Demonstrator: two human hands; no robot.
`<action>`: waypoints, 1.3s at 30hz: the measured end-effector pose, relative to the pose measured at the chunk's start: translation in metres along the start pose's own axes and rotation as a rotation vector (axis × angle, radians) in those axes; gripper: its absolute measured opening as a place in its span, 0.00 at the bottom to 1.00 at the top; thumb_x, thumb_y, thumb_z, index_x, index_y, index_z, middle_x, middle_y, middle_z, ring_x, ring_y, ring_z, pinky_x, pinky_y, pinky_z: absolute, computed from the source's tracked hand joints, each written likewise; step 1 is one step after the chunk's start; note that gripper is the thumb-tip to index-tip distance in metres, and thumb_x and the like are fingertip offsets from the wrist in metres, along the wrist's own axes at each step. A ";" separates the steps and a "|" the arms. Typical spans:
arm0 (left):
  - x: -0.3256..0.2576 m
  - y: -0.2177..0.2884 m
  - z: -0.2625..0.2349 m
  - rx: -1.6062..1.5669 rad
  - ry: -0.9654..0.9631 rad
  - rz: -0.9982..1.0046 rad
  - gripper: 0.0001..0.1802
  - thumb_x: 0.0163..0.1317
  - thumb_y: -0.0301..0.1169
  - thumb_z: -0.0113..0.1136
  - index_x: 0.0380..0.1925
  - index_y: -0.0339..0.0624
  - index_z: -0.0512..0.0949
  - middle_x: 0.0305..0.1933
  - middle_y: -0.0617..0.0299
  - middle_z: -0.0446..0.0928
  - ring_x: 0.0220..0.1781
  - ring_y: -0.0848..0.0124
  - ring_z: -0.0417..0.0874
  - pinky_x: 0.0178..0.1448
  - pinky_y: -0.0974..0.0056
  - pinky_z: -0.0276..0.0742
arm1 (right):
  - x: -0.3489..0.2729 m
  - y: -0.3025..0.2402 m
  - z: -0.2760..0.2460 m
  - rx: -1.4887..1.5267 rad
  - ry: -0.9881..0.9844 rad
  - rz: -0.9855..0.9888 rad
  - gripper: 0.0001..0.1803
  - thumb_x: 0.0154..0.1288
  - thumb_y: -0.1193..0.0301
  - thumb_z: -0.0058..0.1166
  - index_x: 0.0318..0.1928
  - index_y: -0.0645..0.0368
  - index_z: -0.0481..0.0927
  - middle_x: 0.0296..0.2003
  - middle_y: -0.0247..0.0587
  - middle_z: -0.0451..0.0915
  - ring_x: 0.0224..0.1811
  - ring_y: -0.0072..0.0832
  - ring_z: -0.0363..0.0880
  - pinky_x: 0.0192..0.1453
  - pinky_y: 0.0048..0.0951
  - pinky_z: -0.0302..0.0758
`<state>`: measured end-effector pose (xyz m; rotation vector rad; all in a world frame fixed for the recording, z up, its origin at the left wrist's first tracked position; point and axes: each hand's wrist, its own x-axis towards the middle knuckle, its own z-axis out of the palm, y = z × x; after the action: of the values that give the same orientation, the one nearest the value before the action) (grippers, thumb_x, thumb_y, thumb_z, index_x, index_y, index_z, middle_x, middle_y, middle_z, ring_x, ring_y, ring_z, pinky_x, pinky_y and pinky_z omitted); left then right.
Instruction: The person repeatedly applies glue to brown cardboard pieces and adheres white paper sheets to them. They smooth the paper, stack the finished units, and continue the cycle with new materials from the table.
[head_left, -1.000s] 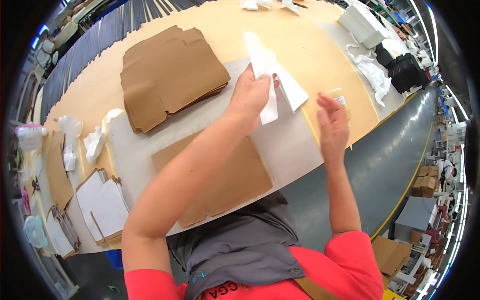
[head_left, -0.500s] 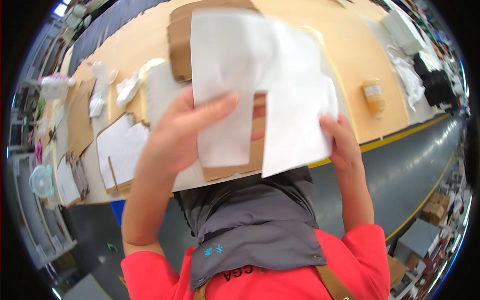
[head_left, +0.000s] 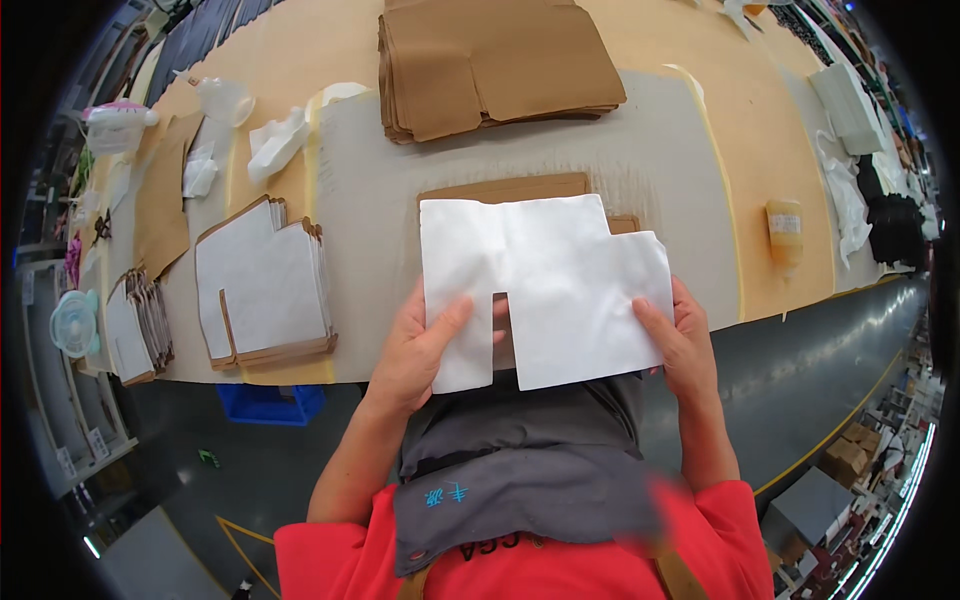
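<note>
A white cut panel [head_left: 560, 260], with a narrow slot in its near edge and a stepped corner at its far right, is between my two hands. My left hand [head_left: 415, 345] grips its left side, thumb on top and fingers beneath, some of them showing through the slot. On the right edge, my right hand [head_left: 685, 335] pinches it the same way. Under and just beyond the panel, a brown panel [head_left: 505, 188] lies on the grey work mat [head_left: 370, 240]; most of it is hidden. A stack of brown panels [head_left: 500, 60] lies farther back.
To the left lie a stack of white panels with brown edges [head_left: 262, 285] and a smaller stack [head_left: 135, 325]. A clear squeeze bottle [head_left: 228, 100] and crumpled white paper [head_left: 277, 143] are behind them. A jar of yellowish liquid [head_left: 785, 232] stands at right. A blue crate [head_left: 270, 403] sits below the table edge.
Both hands have brought the white panel lower and nearer my body, and it now lies flatter. The brown stack and the brown panel behind it have come into fuller view.
</note>
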<state>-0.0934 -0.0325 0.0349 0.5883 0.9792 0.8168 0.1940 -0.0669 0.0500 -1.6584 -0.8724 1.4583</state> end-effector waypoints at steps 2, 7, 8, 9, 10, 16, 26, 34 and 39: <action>0.007 0.002 0.001 0.010 0.003 0.002 0.23 0.77 0.27 0.50 0.69 0.37 0.64 0.59 0.55 0.79 0.58 0.67 0.84 0.55 0.60 0.87 | 0.007 0.000 0.002 -0.004 0.018 -0.007 0.25 0.72 0.65 0.59 0.62 0.65 0.74 0.36 0.32 0.82 0.24 0.11 0.75 0.16 0.18 0.65; 0.021 0.008 0.005 -0.004 0.026 -0.007 0.23 0.78 0.28 0.50 0.69 0.37 0.63 0.60 0.55 0.78 0.57 0.68 0.84 0.54 0.61 0.86 | 0.020 -0.003 0.004 -0.034 0.034 -0.014 0.26 0.72 0.65 0.59 0.64 0.66 0.72 0.38 0.34 0.82 0.25 0.12 0.76 0.18 0.17 0.68; 0.023 0.008 0.004 -0.009 0.028 -0.006 0.23 0.77 0.28 0.51 0.69 0.36 0.63 0.60 0.53 0.78 0.57 0.65 0.84 0.54 0.59 0.87 | 0.022 -0.003 0.004 -0.029 0.036 -0.017 0.26 0.72 0.65 0.59 0.64 0.66 0.72 0.39 0.34 0.82 0.25 0.12 0.76 0.18 0.17 0.68; 0.025 0.007 0.003 -0.014 0.030 -0.003 0.24 0.77 0.28 0.52 0.69 0.36 0.64 0.60 0.52 0.78 0.57 0.63 0.85 0.54 0.58 0.88 | 0.024 -0.003 0.004 -0.030 0.033 -0.016 0.26 0.72 0.65 0.59 0.64 0.66 0.72 0.39 0.34 0.82 0.26 0.12 0.77 0.18 0.17 0.68; 0.026 0.006 0.002 -0.018 0.033 -0.001 0.24 0.76 0.29 0.53 0.69 0.36 0.64 0.60 0.51 0.78 0.57 0.61 0.85 0.54 0.57 0.89 | 0.025 -0.003 0.004 -0.031 0.031 -0.014 0.26 0.72 0.65 0.59 0.64 0.66 0.72 0.39 0.35 0.82 0.26 0.12 0.77 0.18 0.17 0.68; 0.029 0.007 0.000 -0.007 0.054 -0.013 0.25 0.76 0.29 0.54 0.69 0.36 0.64 0.61 0.50 0.78 0.58 0.60 0.85 0.53 0.57 0.90 | 0.030 -0.003 0.006 -0.039 0.028 -0.007 0.25 0.73 0.67 0.59 0.64 0.67 0.71 0.41 0.35 0.83 0.28 0.12 0.78 0.19 0.17 0.70; 0.030 0.008 0.002 -0.045 0.056 -0.030 0.24 0.77 0.28 0.53 0.69 0.36 0.64 0.61 0.51 0.78 0.58 0.60 0.85 0.53 0.57 0.89 | 0.031 -0.002 0.006 -0.044 0.042 0.003 0.25 0.73 0.67 0.59 0.64 0.66 0.71 0.44 0.37 0.83 0.31 0.13 0.80 0.22 0.17 0.73; 0.030 0.010 0.003 -0.039 0.057 -0.029 0.24 0.76 0.28 0.53 0.69 0.36 0.64 0.60 0.51 0.78 0.57 0.63 0.86 0.53 0.58 0.89 | 0.032 -0.003 0.007 -0.041 0.037 0.003 0.25 0.72 0.67 0.59 0.64 0.66 0.72 0.42 0.36 0.83 0.30 0.13 0.79 0.21 0.17 0.73; 0.031 0.007 -0.003 0.073 0.075 -0.005 0.23 0.76 0.28 0.54 0.67 0.35 0.66 0.60 0.52 0.80 0.54 0.67 0.87 0.54 0.64 0.86 | 0.033 0.001 0.009 -0.017 0.056 -0.022 0.24 0.72 0.67 0.58 0.63 0.66 0.72 0.42 0.36 0.83 0.29 0.13 0.79 0.20 0.17 0.72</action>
<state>-0.0885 -0.0031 0.0241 0.6214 1.0823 0.8061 0.1889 -0.0381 0.0326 -1.6886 -0.8713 1.3869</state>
